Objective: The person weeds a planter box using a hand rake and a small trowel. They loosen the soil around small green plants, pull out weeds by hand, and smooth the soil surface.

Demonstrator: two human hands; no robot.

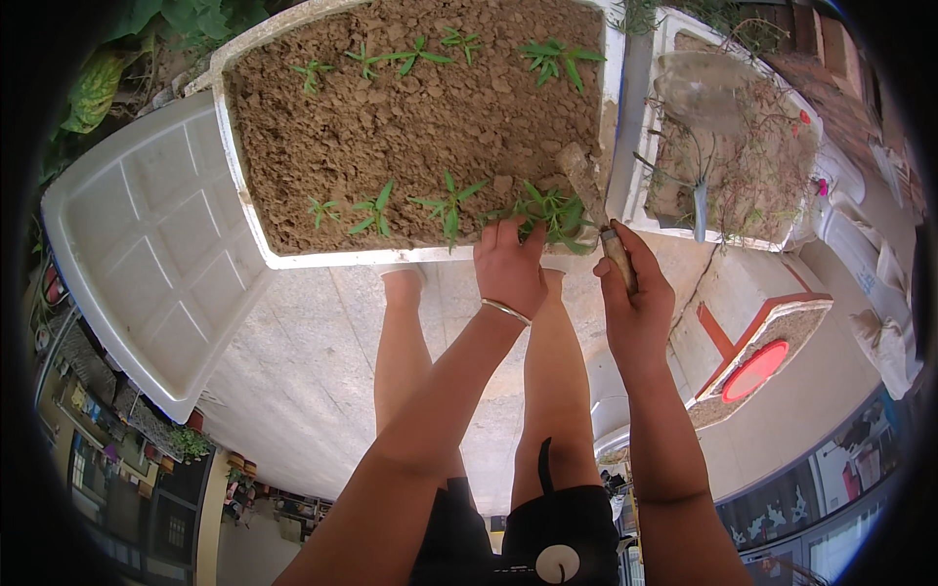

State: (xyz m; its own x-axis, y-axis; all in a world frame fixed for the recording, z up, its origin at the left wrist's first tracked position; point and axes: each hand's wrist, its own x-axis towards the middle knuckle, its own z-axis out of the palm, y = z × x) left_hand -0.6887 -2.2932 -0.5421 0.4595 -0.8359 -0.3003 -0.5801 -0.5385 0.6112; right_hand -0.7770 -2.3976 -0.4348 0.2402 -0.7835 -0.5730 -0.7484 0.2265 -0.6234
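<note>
A white foam planter box [366,258] filled with loose brown soil [410,132] lies before me. My right hand [641,293] grips the wooden handle of a hand trowel [584,183]. The trowel's dirty metal blade lies over the soil by the box's right wall. At the near right corner, my left hand [511,256] reaches over the rim to a cluster of green seedlings [553,212]. Its fingertips are among the leaves, and whether they pinch a stem is hidden. Left of this hand stand a larger seedling [449,205] and smaller seedlings [374,212] in a row.
More seedlings [414,57] grow along the far side. A white foam lid [161,242] leans at the left. On the right, a second foam box [733,146] holds dry plants and a grey-handled hand rake [700,198]. Beyond it sits a red round lid [755,371].
</note>
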